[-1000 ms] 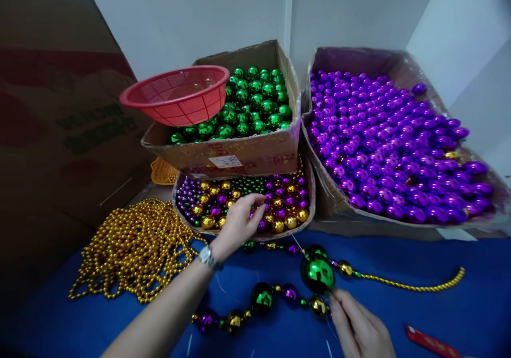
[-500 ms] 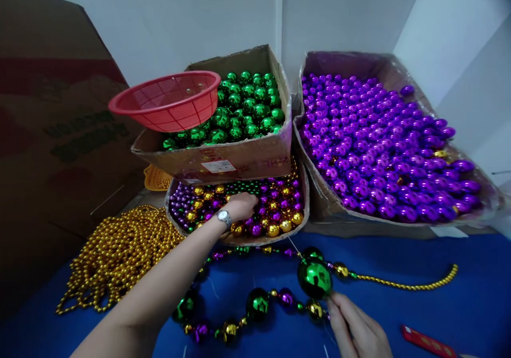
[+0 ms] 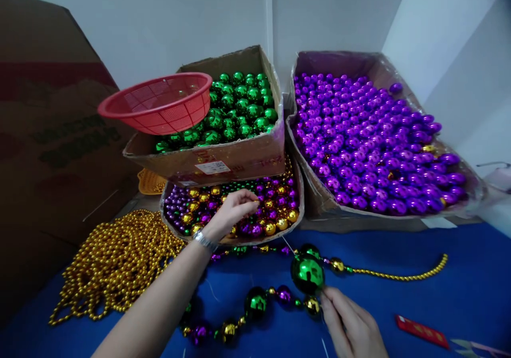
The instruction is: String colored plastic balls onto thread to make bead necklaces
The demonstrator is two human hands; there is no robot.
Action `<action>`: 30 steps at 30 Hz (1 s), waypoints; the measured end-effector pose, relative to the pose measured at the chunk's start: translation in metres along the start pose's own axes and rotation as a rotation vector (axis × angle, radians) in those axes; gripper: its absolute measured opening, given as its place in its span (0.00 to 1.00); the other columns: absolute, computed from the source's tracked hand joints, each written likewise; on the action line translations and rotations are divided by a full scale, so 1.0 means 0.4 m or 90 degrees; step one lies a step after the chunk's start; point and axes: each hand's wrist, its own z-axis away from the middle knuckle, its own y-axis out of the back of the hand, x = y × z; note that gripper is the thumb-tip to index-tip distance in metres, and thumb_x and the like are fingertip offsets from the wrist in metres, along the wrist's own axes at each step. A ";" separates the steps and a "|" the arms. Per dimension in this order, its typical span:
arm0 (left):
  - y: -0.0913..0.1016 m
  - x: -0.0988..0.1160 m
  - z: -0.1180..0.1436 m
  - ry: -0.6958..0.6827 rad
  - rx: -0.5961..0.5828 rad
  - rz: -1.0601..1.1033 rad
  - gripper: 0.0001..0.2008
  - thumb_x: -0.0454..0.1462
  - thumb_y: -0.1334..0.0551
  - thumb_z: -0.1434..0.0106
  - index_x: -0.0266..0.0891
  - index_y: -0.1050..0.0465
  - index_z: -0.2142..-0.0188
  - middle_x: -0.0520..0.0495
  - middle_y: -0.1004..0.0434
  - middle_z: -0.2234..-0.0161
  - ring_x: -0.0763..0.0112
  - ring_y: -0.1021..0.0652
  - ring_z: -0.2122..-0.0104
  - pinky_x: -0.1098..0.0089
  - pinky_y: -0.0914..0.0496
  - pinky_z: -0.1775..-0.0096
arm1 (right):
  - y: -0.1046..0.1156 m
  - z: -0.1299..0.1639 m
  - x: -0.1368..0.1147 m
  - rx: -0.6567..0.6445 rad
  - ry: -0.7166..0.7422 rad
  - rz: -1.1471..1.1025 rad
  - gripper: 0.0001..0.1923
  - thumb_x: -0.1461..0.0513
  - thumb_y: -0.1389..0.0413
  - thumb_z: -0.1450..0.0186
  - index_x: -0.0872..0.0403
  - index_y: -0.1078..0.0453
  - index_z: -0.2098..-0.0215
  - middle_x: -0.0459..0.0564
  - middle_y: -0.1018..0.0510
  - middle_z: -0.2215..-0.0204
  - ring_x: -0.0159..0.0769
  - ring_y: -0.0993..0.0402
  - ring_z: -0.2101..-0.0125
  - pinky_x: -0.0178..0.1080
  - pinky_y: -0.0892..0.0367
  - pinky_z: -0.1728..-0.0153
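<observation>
My left hand (image 3: 237, 209), with a watch (image 3: 204, 241) on the wrist, is just above a box of mixed beads (image 3: 279, 224). Its thumb and fingertips are pinched together; anything between them is too small to make out. On the blue table, my right hand (image 3: 351, 321) pinches the bead garland (image 3: 255, 302) just below a large green ball (image 3: 307, 273). A thin cord sticks up from the top of that ball. Green, purple and gold beads run along the garland, which curves leftward and partly passes behind my left forearm.
A box of green balls (image 3: 239, 105) sits behind the mixed beads, with a red basket (image 3: 159, 105) on its edge. Purple balls fill a box (image 3: 367, 145) at right. Gold bead strands (image 3: 115, 262) are heaped left. A red-handled tool (image 3: 422, 330) lies front right.
My left hand has lifted slightly out of the mixed beads, and its wrist has turned. My right hand keeps its pinch by the green ball. The whole view has shifted a little.
</observation>
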 end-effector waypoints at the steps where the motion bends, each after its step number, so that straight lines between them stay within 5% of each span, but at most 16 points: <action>1: -0.006 0.013 0.024 0.000 -0.004 0.121 0.12 0.41 0.47 0.37 0.37 0.34 0.57 0.45 0.25 0.68 0.68 0.24 0.69 0.72 0.32 0.69 | 0.001 -0.004 -0.004 0.004 0.001 0.001 0.12 0.61 0.56 0.30 0.54 0.31 0.63 0.47 0.26 0.78 0.33 0.26 0.77 0.30 0.30 0.75; 5: -0.057 0.056 0.110 0.085 -0.071 0.694 0.07 0.38 0.40 0.40 0.39 0.34 0.63 0.48 0.26 0.72 0.72 0.25 0.72 0.75 0.34 0.71 | 0.001 -0.016 -0.015 0.005 0.025 0.013 0.12 0.62 0.57 0.31 0.54 0.32 0.65 0.47 0.28 0.78 0.33 0.26 0.77 0.31 0.30 0.74; 8: -0.090 0.074 0.142 0.119 -0.088 0.814 0.05 0.34 0.39 0.40 0.38 0.33 0.63 0.47 0.25 0.72 0.72 0.24 0.70 0.75 0.32 0.69 | -0.001 -0.016 -0.015 -0.003 0.036 0.019 0.11 0.64 0.56 0.31 0.54 0.32 0.64 0.47 0.28 0.78 0.34 0.26 0.75 0.32 0.30 0.71; 17: -0.110 0.094 0.168 0.094 -0.058 0.778 0.05 0.34 0.39 0.40 0.38 0.33 0.63 0.47 0.26 0.69 0.72 0.25 0.69 0.75 0.31 0.70 | -0.001 -0.008 -0.007 -0.008 0.051 0.051 0.11 0.66 0.56 0.32 0.54 0.32 0.62 0.48 0.28 0.76 0.35 0.26 0.73 0.34 0.31 0.69; 22: -0.110 0.101 0.171 0.054 0.027 0.643 0.07 0.34 0.36 0.43 0.38 0.30 0.65 0.50 0.28 0.71 0.74 0.27 0.71 0.77 0.31 0.71 | 0.006 -0.013 0.001 -0.004 0.062 0.110 0.12 0.66 0.56 0.32 0.56 0.31 0.61 0.50 0.27 0.75 0.35 0.27 0.72 0.36 0.31 0.67; 26: -0.123 0.132 0.171 0.004 0.077 0.572 0.09 0.34 0.33 0.46 0.38 0.29 0.65 0.51 0.29 0.72 0.76 0.28 0.73 0.78 0.31 0.71 | 0.066 -0.045 0.014 0.025 0.135 0.260 0.11 0.67 0.54 0.32 0.59 0.30 0.57 0.52 0.26 0.73 0.36 0.30 0.71 0.38 0.34 0.67; 30: -0.161 0.187 0.180 -0.017 0.011 0.567 0.10 0.34 0.33 0.46 0.37 0.29 0.64 0.50 0.27 0.69 0.76 0.27 0.71 0.76 0.30 0.69 | 0.140 -0.065 0.029 0.060 0.148 0.338 0.10 0.67 0.51 0.33 0.59 0.30 0.57 0.49 0.31 0.77 0.35 0.35 0.75 0.38 0.37 0.72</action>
